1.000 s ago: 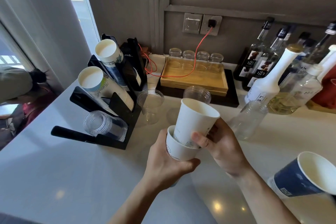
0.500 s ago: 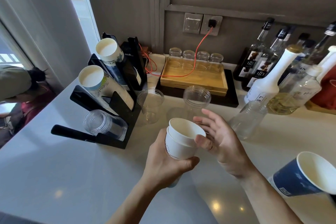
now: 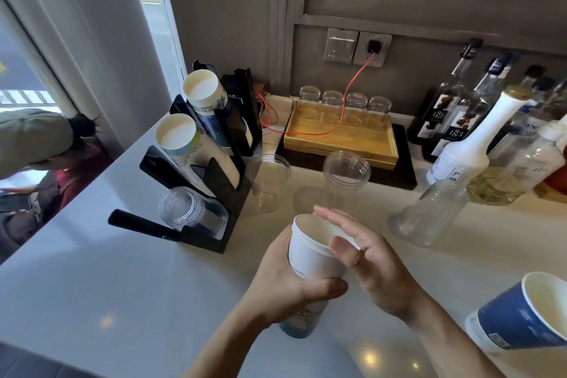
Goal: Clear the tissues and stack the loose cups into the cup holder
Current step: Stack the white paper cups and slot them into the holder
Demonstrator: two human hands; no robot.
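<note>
White countertop (image 3: 92,270) against a grey wall carries the black cup holder (image 3: 211,190) at left, its slanted slots filled with paper cup stacks and one clear stack. Head view: the left hand (image 3: 285,288) is wrapped closed around the nested white paper cups (image 3: 313,248), held above the counter in front of the holder; the right hand (image 3: 365,258) lies flat, fingers extended and gripping nothing, palm against the rim. Press squarely so the inner cup seats without tilting, then align the stack with a slot. Two clear plastic cups (image 3: 268,181) and a blue paper cup (image 3: 518,316) remain loose. No tissues are visible. One syrup bottle (image 3: 454,129) label reads "183"; other print is illegible.
</note>
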